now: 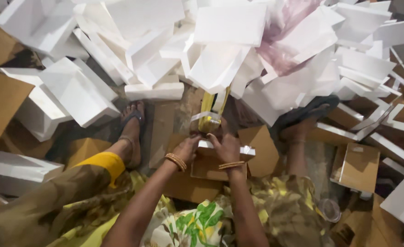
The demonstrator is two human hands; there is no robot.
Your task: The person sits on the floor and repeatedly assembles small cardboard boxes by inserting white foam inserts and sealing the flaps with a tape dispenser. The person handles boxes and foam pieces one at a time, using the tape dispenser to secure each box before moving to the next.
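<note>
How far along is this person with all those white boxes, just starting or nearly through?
Hard to say exactly. Both hands, left hand and right hand, press on one small white-and-brown cardboard box held between the feet, beside a yellow strip. A large heap of white folded cardboard pieces fills the floor ahead, finished or not I cannot tell. Flat brown cardboard sheets lie unfolded, so much seems left.

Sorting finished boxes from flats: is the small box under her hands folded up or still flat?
Folded up: the small box shows raised white-edged sides, both hands pressing on it.
</note>
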